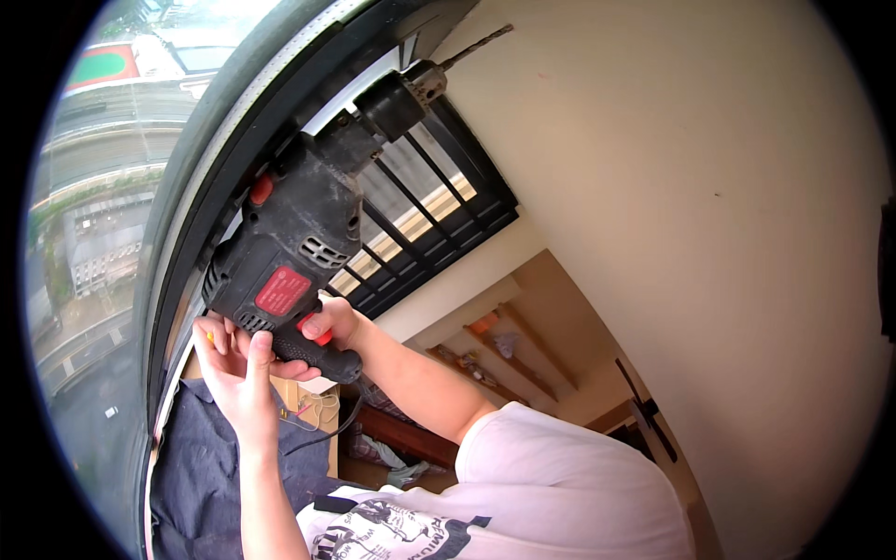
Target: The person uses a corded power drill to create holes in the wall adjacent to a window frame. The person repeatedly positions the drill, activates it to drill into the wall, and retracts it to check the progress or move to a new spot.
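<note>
A black power drill (308,201) with red parts is held up at a slant, its long bit (478,47) pointing up and right beside the pale wall. My right hand (338,322) is closed around its handle, near the red trigger. Against the handle and rear of the body lies my left hand (238,369), fingers bent and thumb up along the grip. A small yellow piece (211,339) shows between the left fingers; its kind is too small to make out. The drill hides part of both hands.
A curved window frame (177,238) runs close along the left, with streets far below. Black bars (420,210) stand behind the drill. Its cord (327,434) hangs past dark cloth (201,457). The pale wall (672,205) fills the right; wooden shelving (518,345) is lower.
</note>
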### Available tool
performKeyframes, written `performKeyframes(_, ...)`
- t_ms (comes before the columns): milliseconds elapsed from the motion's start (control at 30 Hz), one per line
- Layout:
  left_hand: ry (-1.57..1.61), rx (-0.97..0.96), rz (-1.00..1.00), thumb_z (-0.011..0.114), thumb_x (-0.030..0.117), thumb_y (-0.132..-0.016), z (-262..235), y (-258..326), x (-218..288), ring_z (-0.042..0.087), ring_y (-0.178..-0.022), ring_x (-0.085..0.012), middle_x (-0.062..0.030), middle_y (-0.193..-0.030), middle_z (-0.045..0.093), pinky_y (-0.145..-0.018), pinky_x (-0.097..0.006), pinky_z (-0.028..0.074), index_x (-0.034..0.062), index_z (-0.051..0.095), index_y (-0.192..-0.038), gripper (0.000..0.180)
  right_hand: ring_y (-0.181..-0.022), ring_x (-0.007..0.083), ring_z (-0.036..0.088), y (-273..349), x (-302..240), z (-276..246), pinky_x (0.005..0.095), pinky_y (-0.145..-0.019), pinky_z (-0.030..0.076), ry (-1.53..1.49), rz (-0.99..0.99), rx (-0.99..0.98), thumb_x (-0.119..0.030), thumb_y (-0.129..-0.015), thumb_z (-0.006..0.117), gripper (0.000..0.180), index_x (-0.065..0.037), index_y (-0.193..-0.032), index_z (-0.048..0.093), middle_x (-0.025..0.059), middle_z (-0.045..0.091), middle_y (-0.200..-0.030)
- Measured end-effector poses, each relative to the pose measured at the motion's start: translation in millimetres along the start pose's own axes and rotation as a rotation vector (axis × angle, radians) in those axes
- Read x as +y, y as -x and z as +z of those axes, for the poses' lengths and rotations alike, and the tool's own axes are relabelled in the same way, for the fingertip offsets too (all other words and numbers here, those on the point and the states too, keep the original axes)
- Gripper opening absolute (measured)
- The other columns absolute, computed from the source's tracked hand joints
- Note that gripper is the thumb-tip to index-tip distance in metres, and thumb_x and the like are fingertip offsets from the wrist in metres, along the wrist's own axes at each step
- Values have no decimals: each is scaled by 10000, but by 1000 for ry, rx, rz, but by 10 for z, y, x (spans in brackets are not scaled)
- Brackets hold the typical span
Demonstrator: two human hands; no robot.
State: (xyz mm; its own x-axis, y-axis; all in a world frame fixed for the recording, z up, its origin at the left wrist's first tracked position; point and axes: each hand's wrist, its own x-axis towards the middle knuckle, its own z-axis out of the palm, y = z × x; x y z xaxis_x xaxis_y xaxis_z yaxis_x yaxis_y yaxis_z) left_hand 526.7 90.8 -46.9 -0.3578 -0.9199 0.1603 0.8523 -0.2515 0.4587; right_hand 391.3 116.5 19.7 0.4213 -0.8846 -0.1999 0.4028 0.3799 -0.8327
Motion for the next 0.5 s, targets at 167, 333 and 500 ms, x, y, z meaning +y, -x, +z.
performKeyframes(167, -52, -21, 43, 651, 67, -899, -77, 15, -65, 408, -699, -64, -1, -856, 370, -663, -190, 377, 114, 336, -904, 318, -633, 233, 555, 60, 4, 68, 321, -442, 461, -29, -23, 53, -264, -770, 747, 579, 71, -1182, 514, 182, 583, -876)
performKeyframes(333, -49, 5, -2, 665, 12, -872, -21, 42, -59, 405, -680, -55, -3, -855, 361, -658, -177, 389, 113, 325, -884, 355, -573, 214, 542, 147, 44, -22, 295, -385, 443, -80, 5, -10, -283, -815, 735, 552, 78, -1164, 506, 199, 570, -895)
performKeyframes(500, -21, -12, 45, 648, -12, -875, -28, 9, -88, 416, -733, -68, -7, -869, 374, -688, -184, 379, 104, 334, -899, 336, -514, 174, 522, 128, 69, -148, 265, -352, 414, -85, 14, -24, -296, -828, 731, 528, 68, -1133, 501, 175, 554, -854)
